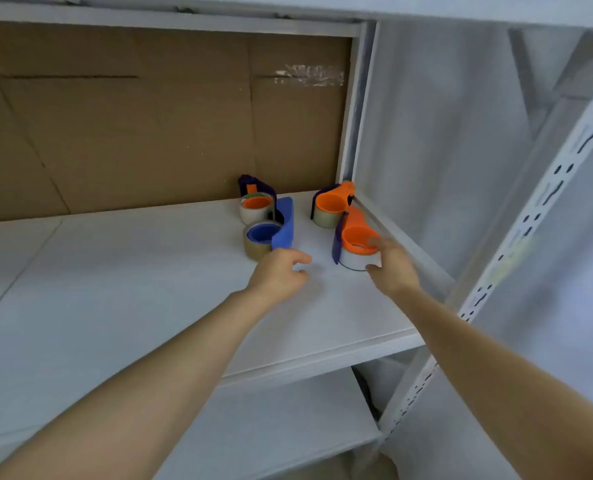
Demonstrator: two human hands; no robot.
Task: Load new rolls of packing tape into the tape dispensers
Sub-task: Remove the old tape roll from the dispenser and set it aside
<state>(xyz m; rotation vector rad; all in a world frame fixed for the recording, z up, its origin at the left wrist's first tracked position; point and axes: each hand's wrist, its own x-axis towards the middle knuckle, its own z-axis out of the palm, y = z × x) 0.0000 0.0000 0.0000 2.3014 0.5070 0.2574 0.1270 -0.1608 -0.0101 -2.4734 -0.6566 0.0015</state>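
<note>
Four tape dispensers with rolls stand at the back right of a white shelf (149, 289). The nearest, an orange dispenser (355, 242) on a whitish roll, has my right hand (390, 268) round its right side, thumb low and a finger at the top rim. A blue dispenser (274, 233) on a brown roll stands to its left. My left hand (277, 275) hovers just in front of it with loosely curled fingers and holds nothing. Behind stand another orange dispenser (329, 206) and a purple-and-orange dispenser (255, 202), each on a roll.
Brown cardboard (132, 126) lines the back of the shelf bay. A white slotted upright (530, 220) and the side rail bound the shelf on the right. A lower shelf (271, 427) shows beneath the front edge.
</note>
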